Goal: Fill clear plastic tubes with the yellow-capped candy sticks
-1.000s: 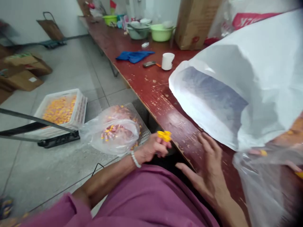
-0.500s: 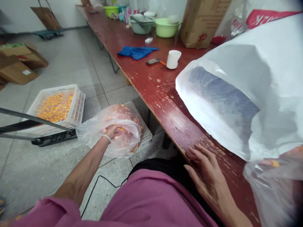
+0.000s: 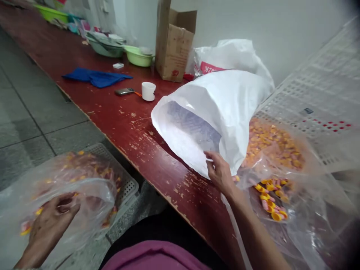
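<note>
At lower left, my left hand [image 3: 52, 221] is over the mouth of a clear plastic bag [image 3: 92, 187] of small pink-and-yellow plastic pieces. Its fingers are curled and stand apart from the thumb; I see nothing held. The bag rests on a pale perforated crate [image 3: 128, 187] on the floor. My right hand [image 3: 219, 170] is at the lower rim of a large white sack [image 3: 225, 101] lying on the red table, its mouth facing me. The fingers are loosely bent, the index stretched toward the opening, with nothing visible between them. Bluish print shows through the sack wall.
On the worn red table [image 3: 135, 150] are a white mug [image 3: 148, 91], a small dark device [image 3: 124, 91], a blue cloth [image 3: 97, 77], green basins [image 3: 137, 56] and a cardboard box [image 3: 176, 48]. At right, more yellow-and-pink pieces [image 3: 272, 146] lie by a tilted white crate [image 3: 317, 93].
The view has turned right. My right hand has moved from the table edge to the sack's mouth. My left hand has come partly out from the pieces in the clear bag.
</note>
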Available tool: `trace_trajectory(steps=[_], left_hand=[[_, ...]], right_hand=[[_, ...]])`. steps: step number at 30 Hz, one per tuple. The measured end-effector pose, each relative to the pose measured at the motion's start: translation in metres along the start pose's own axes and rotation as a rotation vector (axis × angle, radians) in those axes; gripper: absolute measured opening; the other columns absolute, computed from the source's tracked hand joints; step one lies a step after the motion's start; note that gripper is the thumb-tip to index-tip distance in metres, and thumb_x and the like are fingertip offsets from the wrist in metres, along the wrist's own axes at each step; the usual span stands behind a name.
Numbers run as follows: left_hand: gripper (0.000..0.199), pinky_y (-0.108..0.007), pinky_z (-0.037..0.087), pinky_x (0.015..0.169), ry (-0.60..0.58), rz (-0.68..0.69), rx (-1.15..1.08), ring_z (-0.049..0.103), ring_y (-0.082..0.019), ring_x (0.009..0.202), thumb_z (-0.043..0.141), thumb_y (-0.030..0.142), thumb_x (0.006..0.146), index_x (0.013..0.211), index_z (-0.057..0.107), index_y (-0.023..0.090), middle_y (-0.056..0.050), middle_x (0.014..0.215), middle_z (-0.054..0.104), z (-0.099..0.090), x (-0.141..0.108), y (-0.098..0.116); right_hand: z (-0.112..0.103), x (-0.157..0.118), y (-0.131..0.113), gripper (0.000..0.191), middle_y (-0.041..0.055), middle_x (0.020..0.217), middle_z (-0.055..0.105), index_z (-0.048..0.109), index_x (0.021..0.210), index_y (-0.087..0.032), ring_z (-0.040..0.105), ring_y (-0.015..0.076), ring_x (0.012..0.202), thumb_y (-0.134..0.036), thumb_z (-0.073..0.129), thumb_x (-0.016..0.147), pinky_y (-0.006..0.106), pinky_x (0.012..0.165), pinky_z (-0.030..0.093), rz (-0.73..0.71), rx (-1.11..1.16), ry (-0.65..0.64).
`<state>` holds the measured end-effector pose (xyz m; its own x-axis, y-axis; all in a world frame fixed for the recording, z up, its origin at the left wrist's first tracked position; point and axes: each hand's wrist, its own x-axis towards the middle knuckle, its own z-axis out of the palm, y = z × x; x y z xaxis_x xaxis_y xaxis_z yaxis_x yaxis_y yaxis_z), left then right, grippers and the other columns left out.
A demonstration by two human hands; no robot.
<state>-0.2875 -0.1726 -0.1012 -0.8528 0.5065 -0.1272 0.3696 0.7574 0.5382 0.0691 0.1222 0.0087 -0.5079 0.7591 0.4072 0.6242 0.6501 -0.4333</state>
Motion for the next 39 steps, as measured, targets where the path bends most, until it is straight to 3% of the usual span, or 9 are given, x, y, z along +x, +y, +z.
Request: trace_trajectory(steps=[3, 6, 9, 14, 19, 23, 28, 33, 39], left_hand=[[0.030, -0.035, 0.055, 0.074, 0.080, 0.147, -0.323, 0.064, -0.020, 0.079, 0.055, 0.046, 0.070, 0.097, 0.050, 0.032, 0.006, 0.085, 0.063, -0.003, -0.016, 0.067], [0.029, -0.034, 0.052, 0.080, 0.042, 0.542, -0.425, 0.063, -0.019, 0.081, 0.057, 0.035, 0.074, 0.102, 0.053, 0.029, 0.002, 0.091, 0.064, 0.000, -0.024, 0.151], [0.027, -0.033, 0.048, 0.087, -0.063, 0.883, -0.376, 0.060, -0.019, 0.094, 0.051, 0.023, 0.079, 0.106, 0.057, 0.022, -0.004, 0.105, 0.063, 0.018, -0.020, 0.235], [0.040, -0.035, 0.039, 0.099, -0.148, 1.096, -0.078, 0.050, -0.023, 0.111, 0.047, 0.011, 0.075, 0.114, 0.054, 0.009, -0.013, 0.115, 0.059, 0.088, 0.009, 0.355], [0.039, -0.041, 0.037, 0.093, -0.168, 1.091, 0.104, 0.048, -0.028, 0.108, 0.046, 0.008, 0.073, 0.110, 0.058, 0.008, -0.016, 0.111, 0.058, 0.160, 0.040, 0.427], [0.037, -0.043, 0.039, 0.082, -0.178, 1.083, 0.161, 0.046, -0.032, 0.105, 0.045, 0.009, 0.075, 0.107, 0.062, 0.013, -0.017, 0.109, 0.057, 0.185, 0.059, 0.447], [0.039, -0.040, 0.037, 0.082, -0.193, 1.144, 0.202, 0.046, -0.030, 0.102, 0.047, 0.011, 0.076, 0.110, 0.064, 0.018, -0.015, 0.107, 0.058, 0.185, 0.072, 0.443], [0.035, -0.038, 0.035, 0.088, -0.211, 1.252, 0.208, 0.048, -0.025, 0.097, 0.049, 0.013, 0.076, 0.106, 0.065, 0.018, -0.011, 0.096, 0.060, 0.168, 0.069, 0.413], [0.041, -0.039, 0.034, 0.093, -0.269, 1.279, 0.222, 0.047, -0.025, 0.103, 0.050, 0.014, 0.075, 0.115, 0.056, 0.015, -0.012, 0.108, 0.058, 0.136, 0.054, 0.363]], right_hand=[[0.013, 0.045, 0.039, 0.045, 0.0157, 0.110, 0.061, 0.053, 0.117, -0.007, 0.059, 0.0214, 0.101, -0.004, 0.038, 0.074, 0.035, 0.089, 0.047, 0.188, -0.247, -0.036], [0.021, 0.077, 0.066, 0.053, 0.0176, 0.117, 0.058, 0.049, 0.121, -0.005, 0.055, 0.0224, 0.108, 0.000, 0.038, 0.069, 0.032, 0.093, 0.043, 0.276, -0.361, -0.042], [0.023, 0.087, 0.084, 0.055, 0.0171, 0.120, 0.056, 0.049, 0.121, -0.006, 0.051, 0.0245, 0.113, 0.000, 0.042, 0.066, 0.033, 0.095, 0.041, 0.321, -0.427, -0.024], [0.018, 0.075, 0.105, 0.052, 0.0203, 0.120, 0.052, 0.048, 0.121, -0.005, 0.050, 0.0298, 0.110, -0.006, 0.047, 0.069, 0.039, 0.093, 0.040, 0.396, -0.547, -0.030], [0.015, 0.073, 0.107, 0.040, 0.0156, 0.127, 0.048, 0.055, 0.114, -0.013, 0.050, 0.0280, 0.111, -0.012, 0.047, 0.075, 0.035, 0.090, 0.041, 0.383, -0.643, -0.117], [0.017, 0.076, 0.104, 0.031, 0.0152, 0.127, 0.048, 0.061, 0.105, -0.012, 0.052, 0.0277, 0.108, -0.016, 0.048, 0.077, 0.034, 0.088, 0.043, 0.383, -0.583, -0.130], [0.022, 0.067, 0.096, 0.031, 0.0101, 0.126, 0.050, 0.059, 0.112, -0.016, 0.058, 0.0189, 0.101, -0.018, 0.040, 0.087, 0.026, 0.085, 0.044, 0.381, -0.506, -0.144], [0.021, 0.045, 0.075, 0.028, 0.0082, 0.119, 0.052, 0.059, 0.109, -0.019, 0.060, 0.0159, 0.091, -0.017, 0.039, 0.089, 0.025, 0.078, 0.045, 0.362, -0.457, -0.157], [0.015, 0.017, 0.043, 0.031, 0.0083, 0.113, 0.053, 0.055, 0.112, -0.018, 0.058, 0.0177, 0.090, -0.012, 0.042, 0.084, 0.027, 0.073, 0.045, 0.279, -0.393, -0.240]])
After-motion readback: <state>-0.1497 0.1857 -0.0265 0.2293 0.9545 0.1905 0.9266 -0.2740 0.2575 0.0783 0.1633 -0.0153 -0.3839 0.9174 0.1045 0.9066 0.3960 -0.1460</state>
